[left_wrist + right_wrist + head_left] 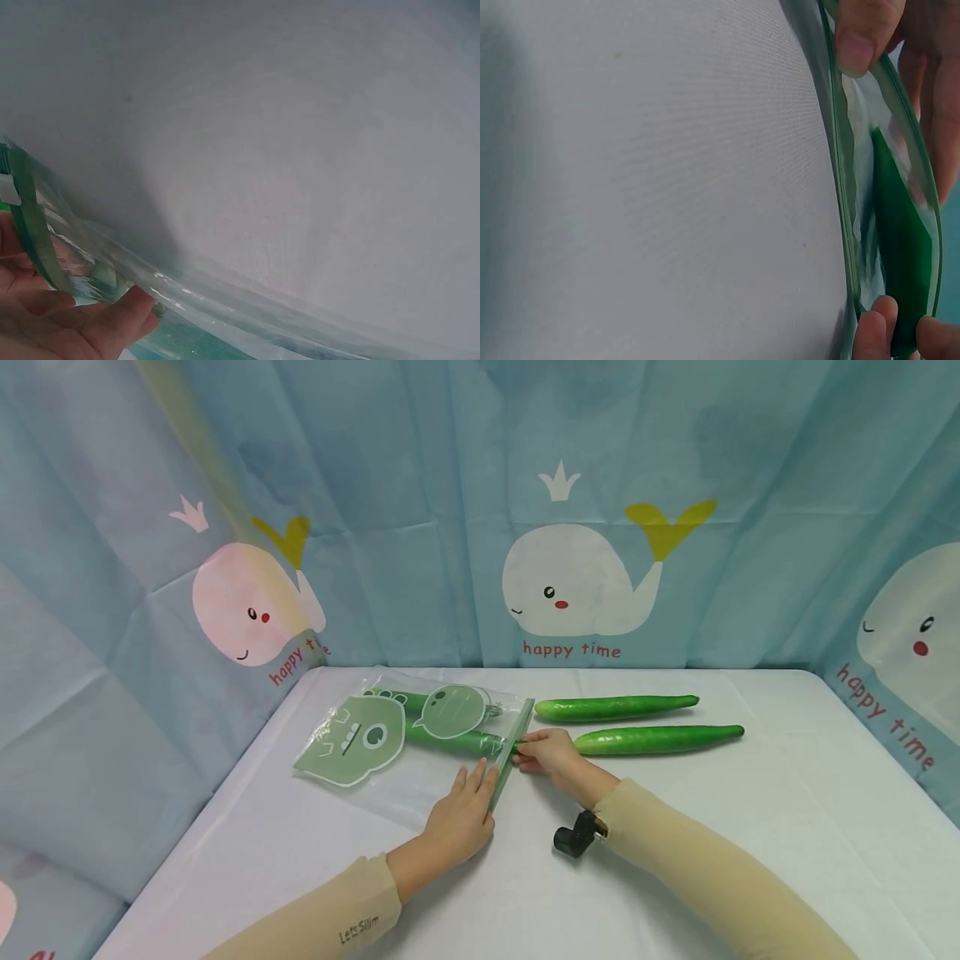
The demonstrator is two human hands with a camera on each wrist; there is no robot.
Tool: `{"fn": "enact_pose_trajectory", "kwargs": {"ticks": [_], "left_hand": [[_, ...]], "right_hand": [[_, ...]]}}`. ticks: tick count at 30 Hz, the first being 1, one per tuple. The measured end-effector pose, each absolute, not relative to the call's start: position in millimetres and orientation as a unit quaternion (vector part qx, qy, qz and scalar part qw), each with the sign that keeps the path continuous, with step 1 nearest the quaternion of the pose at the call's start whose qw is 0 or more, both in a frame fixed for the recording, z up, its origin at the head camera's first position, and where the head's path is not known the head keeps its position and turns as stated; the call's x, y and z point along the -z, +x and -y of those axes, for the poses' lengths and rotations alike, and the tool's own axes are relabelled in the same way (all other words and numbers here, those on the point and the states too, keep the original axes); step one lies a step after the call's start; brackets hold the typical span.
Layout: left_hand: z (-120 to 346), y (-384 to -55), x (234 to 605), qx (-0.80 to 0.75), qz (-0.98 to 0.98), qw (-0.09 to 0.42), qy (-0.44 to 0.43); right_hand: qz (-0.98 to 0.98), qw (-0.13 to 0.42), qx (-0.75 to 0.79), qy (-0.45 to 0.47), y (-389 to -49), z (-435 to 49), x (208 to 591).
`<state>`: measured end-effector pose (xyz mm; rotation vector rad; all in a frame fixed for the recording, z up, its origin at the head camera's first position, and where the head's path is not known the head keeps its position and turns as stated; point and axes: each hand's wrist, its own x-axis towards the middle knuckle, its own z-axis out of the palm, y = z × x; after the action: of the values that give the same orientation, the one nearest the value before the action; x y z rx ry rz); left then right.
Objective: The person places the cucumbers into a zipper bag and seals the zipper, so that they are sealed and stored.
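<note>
A clear zip bag (420, 785) with green cartoon prints lies on the table. Over its right-hand edge rests my left hand (459, 818); in the right wrist view its thumb is inside the mouth and its fingers lie outside, holding the upper lip apart from the lower. My right hand (553, 753) pinches the end of a cucumber (904, 232), most of whose length is inside the bag. Behind it, another cucumber (411, 702) lies inside, partly hidden by the prints. In the left wrist view, fingers (124, 326) show against the bag's plastic.
Two more cucumbers lie to the right of the bag, a rear cucumber (618, 707) and a front cucumber (660, 740) close by my right hand. A black wrist camera (576, 837) sticks out by the right sleeve. A whale-print curtain (420, 585) borders the white table (750, 827).
</note>
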<state>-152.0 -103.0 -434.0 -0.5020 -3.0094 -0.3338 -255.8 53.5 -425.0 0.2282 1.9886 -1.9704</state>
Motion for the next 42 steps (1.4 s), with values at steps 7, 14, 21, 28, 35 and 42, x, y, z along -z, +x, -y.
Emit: {"fn": "enact_pose_trajectory", "kwargs": {"ticks": [7, 14, 21, 28, 35, 42], "left_hand": [[103.4, -152.6, 433.9, 0.111, 0.979, 0.035, -0.167], [103.6, -151.3, 432.7, 0.105, 0.979, 0.036, -0.169], [103.1, -150.4, 432.6, 0.104, 0.979, 0.039, -0.17], [101.9, -149.2, 431.5, 0.107, 0.98, 0.036, -0.166], [102.1, -147.9, 430.4, 0.112, 0.979, 0.032, -0.165], [102.6, -147.2, 430.5, 0.111, 0.979, 0.027, -0.168]], "right_hand": [[-0.689, 0.162, 0.701, 0.08, -258.8, -46.9, 427.9], [-0.683, 0.162, 0.706, 0.092, -261.6, -40.4, 427.9], [-0.676, 0.161, 0.711, 0.106, -264.1, -33.8, 427.3], [-0.656, 0.16, 0.73, 0.106, -262.8, -30.4, 429.3], [-0.668, 0.149, 0.723, 0.096, -260.2, -29.0, 429.3], [-0.703, 0.142, 0.691, 0.091, -260.1, -31.1, 428.5]]}}
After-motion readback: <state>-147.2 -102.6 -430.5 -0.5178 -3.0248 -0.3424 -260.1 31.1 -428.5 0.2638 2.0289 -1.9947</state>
